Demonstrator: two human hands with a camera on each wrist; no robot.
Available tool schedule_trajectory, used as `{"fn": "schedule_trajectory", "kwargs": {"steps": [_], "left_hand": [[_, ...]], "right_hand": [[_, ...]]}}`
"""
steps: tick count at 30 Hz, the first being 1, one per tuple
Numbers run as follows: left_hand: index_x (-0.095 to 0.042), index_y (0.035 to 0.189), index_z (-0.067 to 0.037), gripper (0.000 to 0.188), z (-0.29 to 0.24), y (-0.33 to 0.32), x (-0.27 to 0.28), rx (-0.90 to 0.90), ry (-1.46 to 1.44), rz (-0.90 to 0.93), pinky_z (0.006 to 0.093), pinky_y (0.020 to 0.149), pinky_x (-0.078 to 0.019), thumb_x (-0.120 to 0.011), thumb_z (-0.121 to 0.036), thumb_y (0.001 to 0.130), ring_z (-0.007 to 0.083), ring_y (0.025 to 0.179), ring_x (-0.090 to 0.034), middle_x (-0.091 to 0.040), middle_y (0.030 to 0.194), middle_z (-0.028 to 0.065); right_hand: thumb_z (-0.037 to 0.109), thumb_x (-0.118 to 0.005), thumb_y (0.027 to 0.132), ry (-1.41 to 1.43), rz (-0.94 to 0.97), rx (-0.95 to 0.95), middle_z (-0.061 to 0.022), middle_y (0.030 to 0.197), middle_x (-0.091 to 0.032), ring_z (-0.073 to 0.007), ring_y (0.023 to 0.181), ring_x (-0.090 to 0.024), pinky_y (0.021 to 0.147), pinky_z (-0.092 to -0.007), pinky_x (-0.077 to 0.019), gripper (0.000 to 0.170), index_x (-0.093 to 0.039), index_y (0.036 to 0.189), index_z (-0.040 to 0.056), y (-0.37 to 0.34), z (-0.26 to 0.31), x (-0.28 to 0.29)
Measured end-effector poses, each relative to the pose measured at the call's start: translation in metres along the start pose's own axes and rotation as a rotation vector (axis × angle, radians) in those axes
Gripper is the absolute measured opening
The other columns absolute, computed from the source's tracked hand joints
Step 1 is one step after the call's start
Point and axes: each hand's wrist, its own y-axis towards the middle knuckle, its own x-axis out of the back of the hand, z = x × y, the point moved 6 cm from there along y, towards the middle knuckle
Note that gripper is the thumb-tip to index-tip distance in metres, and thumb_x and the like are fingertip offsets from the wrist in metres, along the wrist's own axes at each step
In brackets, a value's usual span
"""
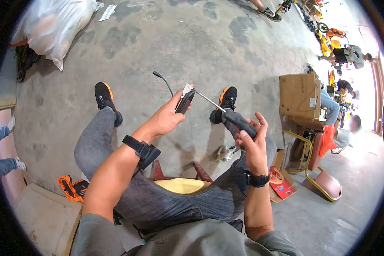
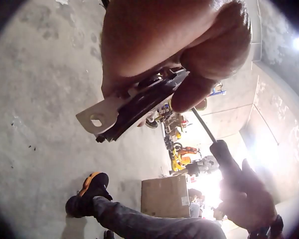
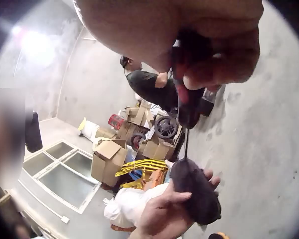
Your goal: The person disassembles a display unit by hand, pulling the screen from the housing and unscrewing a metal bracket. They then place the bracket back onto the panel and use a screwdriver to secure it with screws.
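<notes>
In the head view my left hand (image 1: 164,118) grips a black elongated part (image 1: 184,102), held up over the floor between the knees. A pale metal bracket (image 2: 98,118) with a slotted hole sticks out of its end in the left wrist view. From the part runs a short black cable (image 1: 162,78) with a thicker tip. My right hand (image 1: 256,149) holds a screwdriver (image 1: 240,123) by its dark handle, fingers curled round it. Its long thin shaft (image 1: 211,102) points left, the tip right at the part's upper end. In the right wrist view the part (image 3: 194,191) hides the tip.
Below me is a low stool with a yellow seat (image 1: 183,186). A cardboard box (image 1: 298,96) and a gold-framed chair (image 1: 326,183) stand at right, near an opened red carton (image 1: 281,183). A white plastic sack (image 1: 57,27) lies upper left. Several people are farther off.
</notes>
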Motion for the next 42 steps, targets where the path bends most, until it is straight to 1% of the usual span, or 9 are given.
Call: {"fn": "schedule_trajectory", "kwargs": {"steps": [3, 6, 11, 15, 18, 25, 27, 30, 42], "left_hand": [[-0.022, 0.157, -0.019, 0.089, 0.002, 0.002, 0.0, -0.044, -0.001, 0.004, 0.0288, 0.092, -0.0438, -0.049, 0.01, 0.077, 0.015, 0.118, -0.051, -0.053, 0.128, 0.0087], [-0.022, 0.157, -0.019, 0.089, 0.002, 0.0, -0.001, 0.051, 0.023, 0.022, 0.0281, 0.091, -0.044, -0.05, 0.009, 0.077, 0.0141, 0.118, -0.05, -0.053, 0.129, 0.0085], [-0.023, 0.156, -0.018, 0.088, 0.006, 0.001, 0.0, 0.022, 0.038, 0.023, 0.0287, 0.093, -0.0434, -0.052, 0.007, 0.077, 0.0144, 0.118, -0.05, -0.052, 0.13, 0.0078], [-0.025, 0.156, -0.018, 0.087, 0.006, 0.001, -0.002, 0.018, 0.03, 0.046, 0.0286, 0.095, -0.0425, -0.054, 0.006, 0.077, 0.0148, 0.117, -0.05, -0.052, 0.13, 0.0073], [-0.026, 0.156, -0.019, 0.084, 0.004, -0.001, -0.002, 0.05, 0.016, 0.027, 0.0286, 0.096, -0.0419, -0.054, 0.005, 0.08, 0.0146, 0.116, -0.05, -0.053, 0.129, 0.0063], [-0.027, 0.155, -0.019, 0.078, 0.009, 0.0, -0.002, 0.078, 0.01, 0.044, 0.0294, 0.097, -0.0417, -0.054, 0.002, 0.086, 0.0141, 0.113, -0.052, -0.055, 0.126, 0.0052], [-0.026, 0.156, -0.02, 0.079, 0.01, 0.001, -0.001, 0.056, -0.014, 0.034, 0.0299, 0.098, -0.0409, -0.055, 0.002, 0.086, 0.014, 0.114, -0.051, -0.055, 0.127, 0.0057], [-0.026, 0.156, -0.02, 0.079, 0.006, 0.0, -0.003, 0.056, -0.002, 0.058, 0.03, 0.1, -0.0398, -0.054, 0.004, 0.086, 0.0138, 0.116, -0.051, -0.054, 0.129, 0.006], [-0.025, 0.156, -0.021, 0.077, 0.001, -0.002, -0.004, 0.058, -0.012, 0.051, 0.0301, 0.1, -0.0379, -0.053, 0.003, 0.088, 0.0146, 0.113, -0.049, -0.052, 0.13, 0.0063]], "right_hand": [[0.005, -0.059, 0.091, -0.024, 0.042, 0.141, -0.0126, 0.115, -0.051, -0.0142, 0.078, -0.058, 0.065, -0.0265, -0.0514, 0.065, -0.022, 0.145, 0.0034, 0.003, 0.006, 0.004], [0.004, -0.062, 0.088, 0.044, 0.01, -0.184, -0.0124, 0.119, -0.048, -0.0155, 0.082, -0.058, 0.067, -0.0279, -0.0525, 0.07, -0.021, 0.145, 0.0036, 0.002, -0.008, 0.009], [0.005, -0.059, 0.092, -0.026, 0.008, 0.124, -0.0128, 0.114, -0.052, -0.0142, 0.074, -0.057, 0.063, -0.0278, -0.05, 0.063, -0.023, 0.144, 0.0022, 0.002, -0.001, 0.005], [0.007, -0.056, 0.094, 0.026, -0.033, -0.135, -0.0108, 0.108, -0.054, -0.013, 0.07, -0.055, 0.063, -0.027, -0.0488, 0.059, -0.024, 0.143, 0.0001, 0.002, -0.009, 0.013], [0.011, -0.052, 0.098, 0.016, -0.037, 0.067, -0.0092, 0.1, -0.056, -0.012, 0.065, -0.053, 0.061, -0.0258, -0.0466, 0.052, -0.027, 0.142, 0.0006, -0.002, 0.001, 0.001], [0.018, -0.05, 0.102, 0.069, -0.039, -0.129, -0.005, 0.094, -0.055, -0.012, 0.064, -0.052, 0.06, -0.0258, -0.0453, 0.049, -0.028, 0.144, 0.0074, 0.0, -0.018, 0.009], [0.024, -0.046, 0.104, 0.003, -0.057, 0.097, -0.0045, 0.089, -0.055, -0.0118, 0.064, -0.052, 0.059, -0.0262, -0.0437, 0.047, -0.028, 0.144, 0.009, 0.001, -0.014, 0.006], [0.018, -0.052, 0.1, 0.031, -0.006, -0.151, -0.0103, 0.106, -0.055, -0.0121, 0.067, -0.053, 0.062, -0.0259, -0.0466, 0.052, -0.025, 0.143, 0.0045, 0.0, -0.014, 0.012], [0.018, -0.049, 0.102, 0.101, -0.06, -0.049, -0.009, 0.101, -0.057, -0.0118, 0.065, -0.053, 0.058, -0.0249, -0.0445, 0.046, -0.027, 0.14, 0.004, -0.002, -0.02, 0.004]]}}
